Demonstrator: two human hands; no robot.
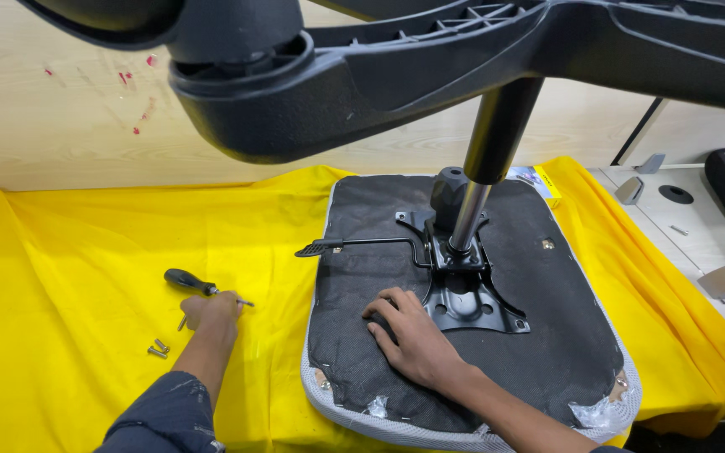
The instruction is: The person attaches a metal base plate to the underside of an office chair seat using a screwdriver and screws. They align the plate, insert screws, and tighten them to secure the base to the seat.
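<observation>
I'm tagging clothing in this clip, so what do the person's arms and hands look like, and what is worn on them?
Both hands are bare: no gloves, rings or watch show. The left hand has a bare forearm, with a dark blue sleeve pushed up near the elbow, marked with pale smudges. The right hand also has a bare forearm; only a sliver of dark cloth shows at the bottom edge.

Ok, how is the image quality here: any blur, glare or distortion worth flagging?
Head view: even, soft light with faint shadows; the black plastic star-shaped chair base looms close at the top, slightly soft and stretched by the wide lens; mild glare on the shiny metal gas cylinder; the left hand, by the black-handled screwdriver, and the right hand, on the upturned dark fabric seat cushion, look sharp.
</observation>
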